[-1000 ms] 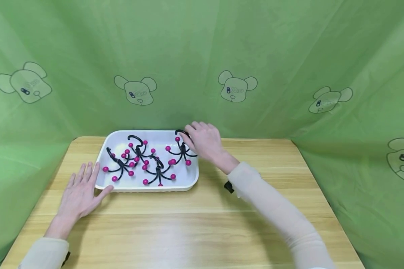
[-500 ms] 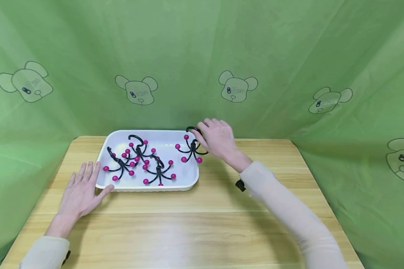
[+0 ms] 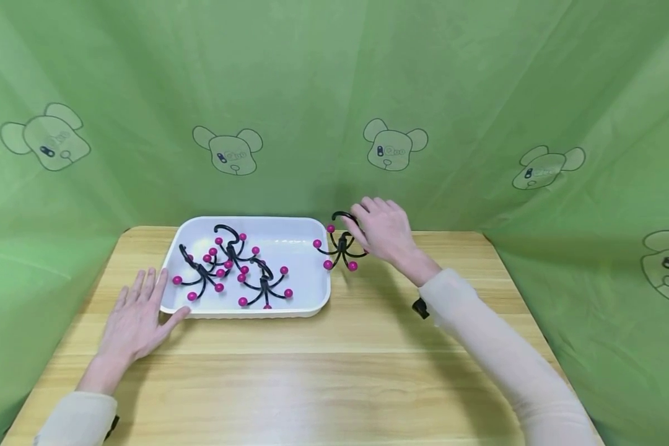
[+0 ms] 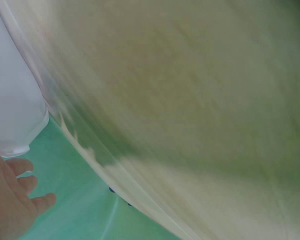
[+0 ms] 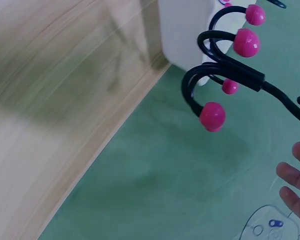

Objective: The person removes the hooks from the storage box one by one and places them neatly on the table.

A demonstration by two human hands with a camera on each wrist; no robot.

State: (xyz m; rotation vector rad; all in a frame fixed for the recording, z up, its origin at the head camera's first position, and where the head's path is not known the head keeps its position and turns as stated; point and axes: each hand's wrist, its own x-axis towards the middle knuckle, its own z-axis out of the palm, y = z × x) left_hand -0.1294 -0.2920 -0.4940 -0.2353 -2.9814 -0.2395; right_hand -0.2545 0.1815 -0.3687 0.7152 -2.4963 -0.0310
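Note:
My right hand point(image 3: 387, 230) grips the curved top of a black multi-prong hook point(image 3: 342, 246) whose prongs end in pink balls. It hangs just past the right end of a white tray point(image 3: 303, 311), prongs downward. The right wrist view shows the hook's prongs and stem point(image 5: 245, 75) in profile, with fingertips point(image 5: 292, 175) at the edge. My left hand point(image 3: 131, 325) lies flat with fingers spread against the tray's left end, the thumb along its front corner. Three similar hooks, one being a hook point(image 3: 264, 285) at the front, lie in the tray's left and middle.
A wooden table point(image 3: 290, 384) carries the tray near its back edge. Behind and beside it hangs a green curtain point(image 3: 312, 80) printed with mouse heads, close to the right hand. A small black object point(image 3: 420, 308) shows under the right sleeve.
My right hand has moved right with the hook, from over the tray's right part to beyond its right rim. The left hand and the other hooks have stayed put.

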